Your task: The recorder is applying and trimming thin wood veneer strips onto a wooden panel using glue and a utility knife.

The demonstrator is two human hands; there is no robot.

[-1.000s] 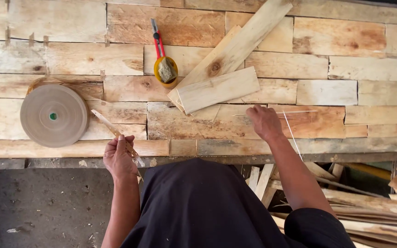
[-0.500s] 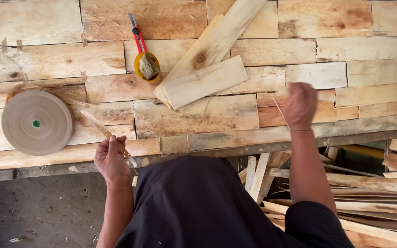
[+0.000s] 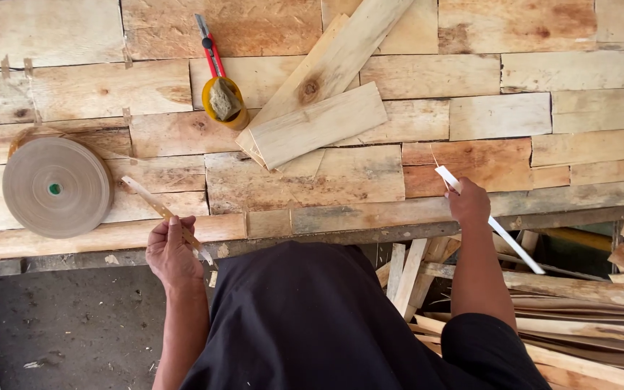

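We are standing at the near edge of a plank workbench (image 3: 312,188), looking straight down. Our left hand (image 3: 173,253), at about seven o'clock, is closing its fingers around a thin wooden stick (image 3: 160,209) that is angling up towards ten o'clock over the bench edge. Our right hand (image 3: 469,204), at about four o'clock, is pinching a pale thin strip (image 3: 496,227); the strip is running from just above the hand down towards five o'clock, past the bench edge and over the scrap slats (image 3: 601,318) lying below.

To do this well, in our judgement, we are wanting to keep the strip taut and flat between the fingers, not twisted, and to hold the stick steady near its lower end so that both pieces are staying under control.

Farther out at nine o'clock, a flat roll of tan banding (image 3: 57,188) is lying on the bench, well apart from both hands. Towards twelve o'clock, two loose boards (image 3: 319,108) are lying crossed. Just left of them, a small yellow cup (image 3: 224,101) is holding a sponge, and a red-handled tool (image 3: 209,40) is lying beyond it.
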